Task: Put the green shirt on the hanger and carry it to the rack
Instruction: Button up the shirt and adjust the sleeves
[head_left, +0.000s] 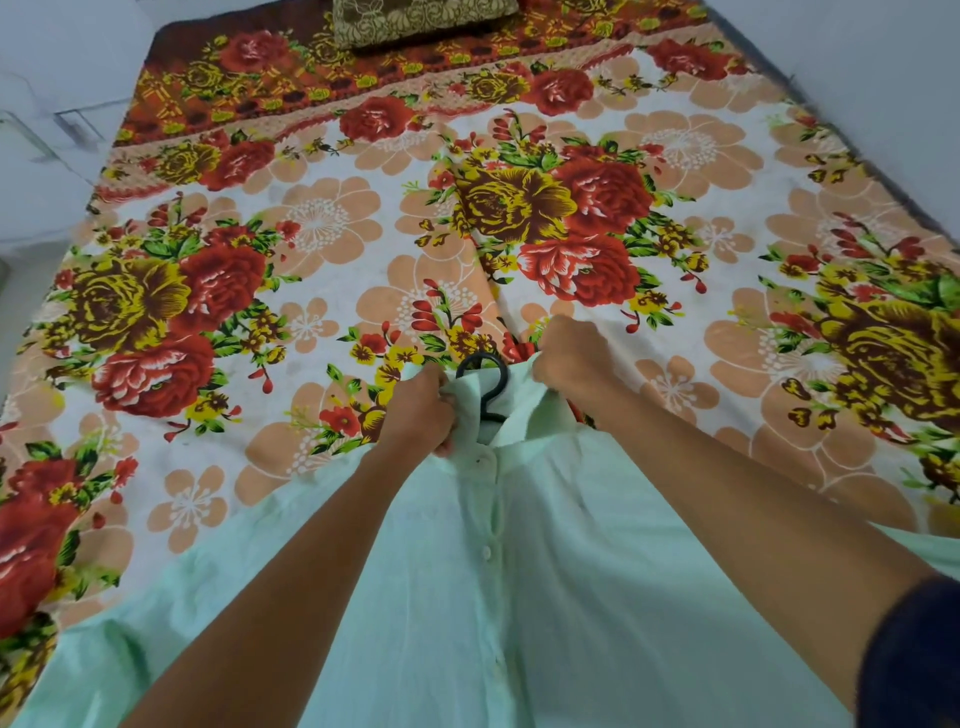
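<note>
Pale mint-green buttoned cotton shirt, looking light, soft and floppy, is lying on the floral bedsheet with the black plastic hanger hook emerging at its collar, which the left hand and right hand are gripping either side, probably the best hold.

Two bare forearms reach out, the left hand and right hand uncovered; a dark, perhaps navy, sleeve covers the right upper arm.

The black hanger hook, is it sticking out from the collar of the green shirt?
Yes, the black hanger hook rises out of the green shirt collar.
</note>
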